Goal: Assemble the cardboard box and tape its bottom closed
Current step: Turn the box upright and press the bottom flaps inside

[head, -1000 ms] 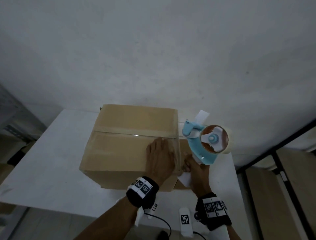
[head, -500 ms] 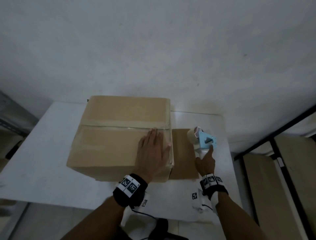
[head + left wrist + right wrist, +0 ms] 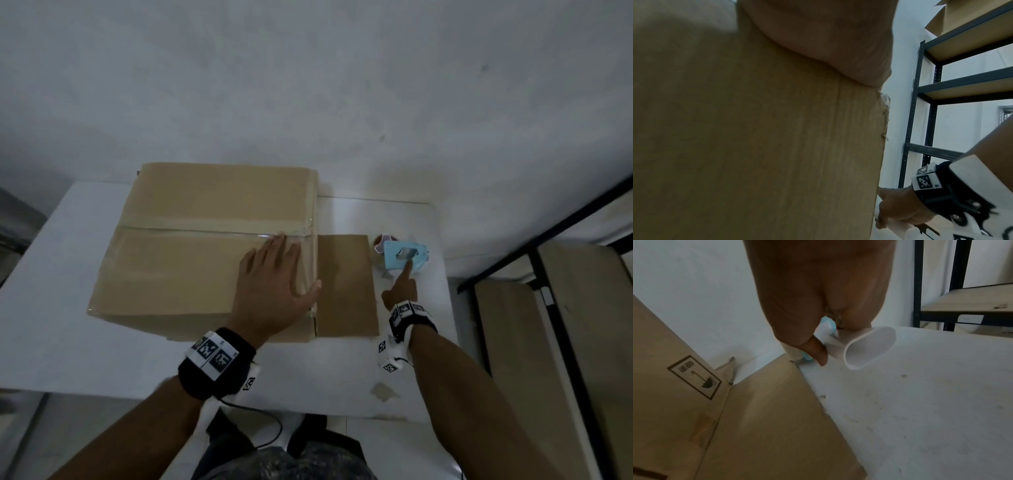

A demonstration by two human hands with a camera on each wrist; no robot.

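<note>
Resting flat with its fingers spread, the left hand [image 3: 274, 284] pressed on the top face of the brown cardboard box [image 3: 191, 246], close to its right edge and just below the strip of clear tape [image 3: 212, 230] that ran along the seam. The box sat upside down on the white bench [image 3: 61, 308], its taped bottom upward. One loose brown flap [image 3: 346, 284] lay flat on the bench against the box's right side, between the box and the light-blue tape dispenser [image 3: 404, 255]. The right hand [image 3: 400, 291] was curled around the dispenser's white handle [image 3: 869, 347], its forefinger stretched along the blue body; the dispenser stood on the bench just beyond the flap's far right corner. A dark metal shelving rack [image 3: 548, 274] with brown boards stood right of the bench, and a grey wall [image 3: 308, 85] behind.
</note>
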